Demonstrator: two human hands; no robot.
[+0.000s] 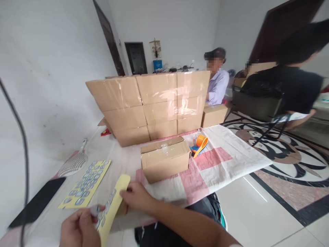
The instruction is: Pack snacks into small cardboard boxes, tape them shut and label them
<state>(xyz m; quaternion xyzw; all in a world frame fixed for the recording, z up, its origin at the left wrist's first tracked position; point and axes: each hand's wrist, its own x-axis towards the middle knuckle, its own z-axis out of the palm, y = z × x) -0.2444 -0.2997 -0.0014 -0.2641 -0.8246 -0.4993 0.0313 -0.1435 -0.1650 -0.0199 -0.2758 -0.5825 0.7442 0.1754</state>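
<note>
My right hand point(137, 197) pinches the upper edge of a yellow sticker sheet point(113, 209), which is tilted up and carries grey-blue stickers along its left side. My left hand point(81, 226) is at the sheet's left edge, thumb and finger closed on a small pale sticker point(95, 210), partly blurred. Whether that sticker is fully off the sheet I cannot tell. A second yellow sheet point(86, 185) with several grey-blue stickers lies flat beyond my left hand. Past my right hand, a closed cardboard box point(166, 159) with clear tape on top sits on the cloth-covered table point(223, 168).
Taped cardboard boxes point(159, 103) form a stacked wall at the back. An orange scoop point(200, 144) lies right of the single box. At left are a white badminton-like racket point(74, 163), a black flat object point(38, 202) and a hanging cable point(25, 154). Two people sit beyond at right.
</note>
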